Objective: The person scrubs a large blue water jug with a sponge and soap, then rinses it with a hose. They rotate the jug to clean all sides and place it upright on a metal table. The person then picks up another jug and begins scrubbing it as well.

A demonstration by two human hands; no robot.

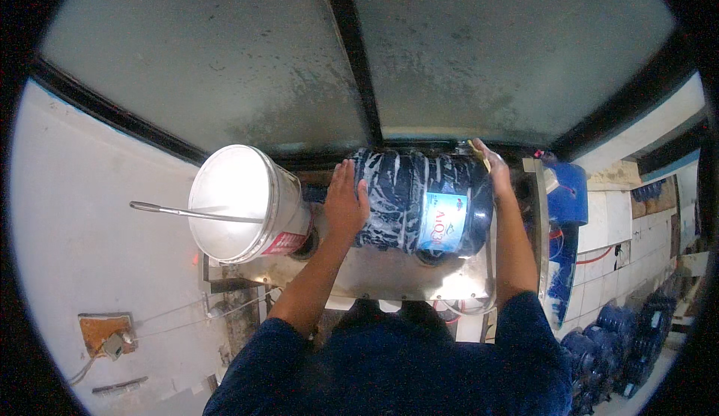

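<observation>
A large dark blue water jug point(389, 199) lies on its side on the metal counter, streaked with white foam. Its light blue label point(443, 221) faces up toward me. My left hand point(346, 200) rests against the jug's left end, fingers stretched out and flat on it. At the right end, my right hand point(492, 167) holds a thin yellow sponge point(476, 149) against the jug; most of the sponge is hidden by the fingers. Left of my left hand stands a white bucket point(292, 191), tilted in view, with a metal handle point(180, 210) sticking out over its rim.
A wet glass panel with a black frame point(352, 56) rises behind the counter point(344, 277). To the right is a blue barrel point(567, 191). Several blue jugs point(607, 341) sit on the floor at lower right. A white wall point(112, 191) closes off the left side.
</observation>
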